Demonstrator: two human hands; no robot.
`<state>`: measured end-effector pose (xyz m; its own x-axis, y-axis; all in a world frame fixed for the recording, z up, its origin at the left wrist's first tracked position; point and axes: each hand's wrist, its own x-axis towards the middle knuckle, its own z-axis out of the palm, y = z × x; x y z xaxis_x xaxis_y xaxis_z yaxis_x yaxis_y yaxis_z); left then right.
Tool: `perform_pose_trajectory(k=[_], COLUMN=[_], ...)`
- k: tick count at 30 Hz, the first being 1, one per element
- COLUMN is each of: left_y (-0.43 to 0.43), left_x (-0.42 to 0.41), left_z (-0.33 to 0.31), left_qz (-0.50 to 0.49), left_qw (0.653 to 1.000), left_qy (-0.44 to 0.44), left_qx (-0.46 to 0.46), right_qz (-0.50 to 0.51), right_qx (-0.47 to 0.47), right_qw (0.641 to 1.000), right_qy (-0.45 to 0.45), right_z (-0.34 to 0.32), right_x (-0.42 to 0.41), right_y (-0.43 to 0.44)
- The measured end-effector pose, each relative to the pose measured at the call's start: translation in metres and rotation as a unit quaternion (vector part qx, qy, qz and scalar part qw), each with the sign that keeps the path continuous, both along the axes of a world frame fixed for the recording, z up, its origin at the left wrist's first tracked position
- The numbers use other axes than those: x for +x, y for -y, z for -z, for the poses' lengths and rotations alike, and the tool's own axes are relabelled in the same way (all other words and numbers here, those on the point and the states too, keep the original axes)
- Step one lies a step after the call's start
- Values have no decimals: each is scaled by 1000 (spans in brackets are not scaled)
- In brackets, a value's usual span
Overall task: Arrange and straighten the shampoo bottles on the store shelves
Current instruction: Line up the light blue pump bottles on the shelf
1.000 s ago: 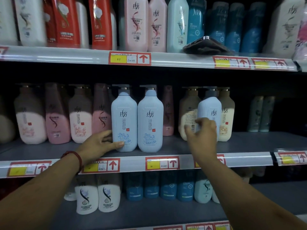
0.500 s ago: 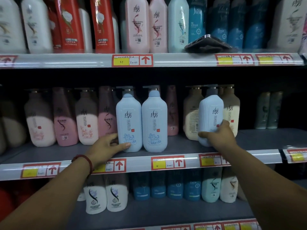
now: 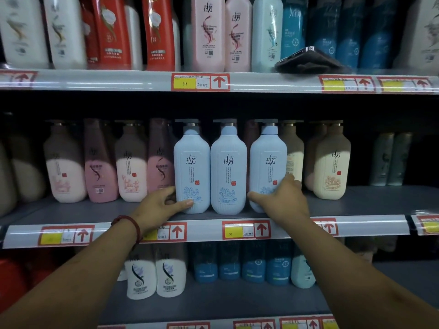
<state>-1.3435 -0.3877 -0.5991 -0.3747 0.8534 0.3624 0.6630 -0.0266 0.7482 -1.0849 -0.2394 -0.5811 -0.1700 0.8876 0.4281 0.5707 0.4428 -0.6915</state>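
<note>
Three light blue pump bottles stand upright in a row at the front of the middle shelf (image 3: 356,205). My left hand (image 3: 161,205) holds the base of the left blue bottle (image 3: 192,167), thumb across its front. The middle blue bottle (image 3: 228,169) stands untouched between the two hands. My right hand (image 3: 282,200) grips the lower part of the right blue bottle (image 3: 268,162), thumb in front and fingers round its right side.
Pink bottles (image 3: 99,167) stand left of the blue row and cream bottles (image 3: 330,165) right of it. A dark folded object (image 3: 308,60) lies on the top shelf's edge. Red, pink and blue bottles fill the top shelf; white and blue ones the bottom.
My right hand took the third blue bottle from in front of the cream bottles and moved it left, beside the other two. My left hand stayed on the left bottle.
</note>
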Motion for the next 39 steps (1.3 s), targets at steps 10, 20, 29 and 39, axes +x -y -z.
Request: perform_pose_trajectory(k=[10,20,29,39], left_y=[2,4,22,106], left_x=[-2,6,14,-4], left_z=[1,-5,-18,-32], left_qz=[2,-8,-105,-186], left_qw=[1000,1000,973,930], left_qy=[6,0,-182,-300], left_qx=[-2,-16,-99,-108], right_qz=[-9,-39,31,-88], right_qx=[13,12,146,243], right_qw=[1000,999,989,960], right_qy=[9,14,12,107], right_z=[0,17,12,-15], right_x=[2,6,12,-20], right_y=[4,9,45,111])
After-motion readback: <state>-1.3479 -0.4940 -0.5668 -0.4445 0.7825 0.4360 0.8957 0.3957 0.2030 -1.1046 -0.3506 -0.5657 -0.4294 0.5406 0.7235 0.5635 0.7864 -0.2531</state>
